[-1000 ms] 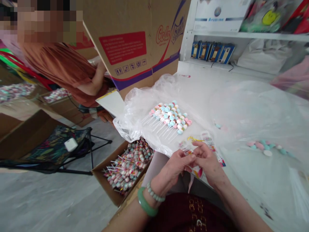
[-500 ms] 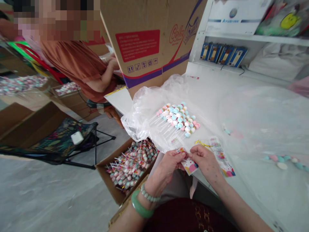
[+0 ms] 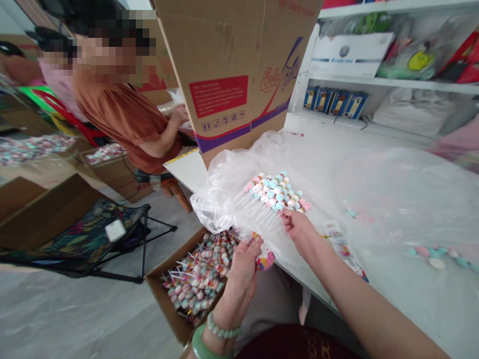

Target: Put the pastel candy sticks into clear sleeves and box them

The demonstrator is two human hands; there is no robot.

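Note:
My left hand [image 3: 245, 259] is closed on a small printed plastic bag [image 3: 266, 260] with a colourful dotted end, held over the table's front edge. My right hand [image 3: 299, 228] reaches to the front of a pile of marshmallow sticks [image 3: 276, 189]. Its thumb and fingertips are pinched on a marshmallow stick at the near end of the pile; the fingers partly hide it. The pile is pink, white and blue, with the white sticks pointing toward me and to the left. Beside my right forearm lie more printed bags [image 3: 339, 244] and a yellow twist tie [image 3: 326, 236].
Clear plastic sheeting [image 3: 220, 184] lies around the pile, and a large clear bag [image 3: 404, 194] covers the right side. A tall cardboard box [image 3: 239, 55] stands behind. Below left, an open carton [image 3: 160, 289] holds many wrapped marshmallow sticks. A co-worker [image 3: 123, 119] sits at left.
My hands have parted. The left moved down and left with the printed bag; the right let go of the bag and went forward to the marshmallow sticks. The view tilted up slightly.

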